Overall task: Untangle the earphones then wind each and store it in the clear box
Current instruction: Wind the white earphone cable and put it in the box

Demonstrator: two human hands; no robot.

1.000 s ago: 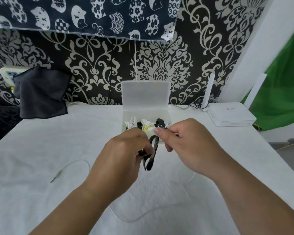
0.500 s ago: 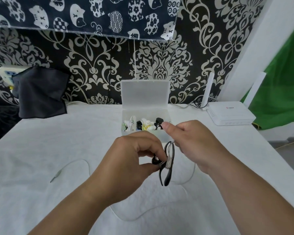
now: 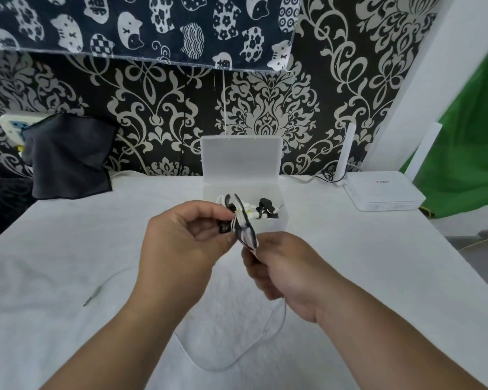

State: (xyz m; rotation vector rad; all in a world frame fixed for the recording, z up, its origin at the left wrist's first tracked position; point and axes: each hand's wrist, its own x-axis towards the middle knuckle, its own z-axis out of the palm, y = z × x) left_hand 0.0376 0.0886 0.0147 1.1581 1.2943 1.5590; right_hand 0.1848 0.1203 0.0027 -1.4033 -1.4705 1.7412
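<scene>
My left hand [image 3: 181, 249] pinches a wound black earphone bundle [image 3: 244, 226] with white cable wrapped round its middle. My right hand [image 3: 282, 271] grips the lower end of that bundle, and the loose white cable [image 3: 265, 330] trails from under it down onto the cloth. That cable loops across the table to its plug [image 3: 92, 296] at the left. Behind the hands stands the clear box [image 3: 276, 190] with its lid up; several wound black and white earphones [image 3: 265, 208] lie inside.
A white cloth covers the table [image 3: 68, 249]. A dark grey cloth [image 3: 68, 159] hangs at the back left over a power strip. A white router [image 3: 383, 192] with antennas sits at the back right. Patterned wallpaper backs the table.
The bundle has risen and tipped toward the box. My right hand dropped from above the bundle to its lower end, carrying the white cable round it. My left hand turned palm-up.
</scene>
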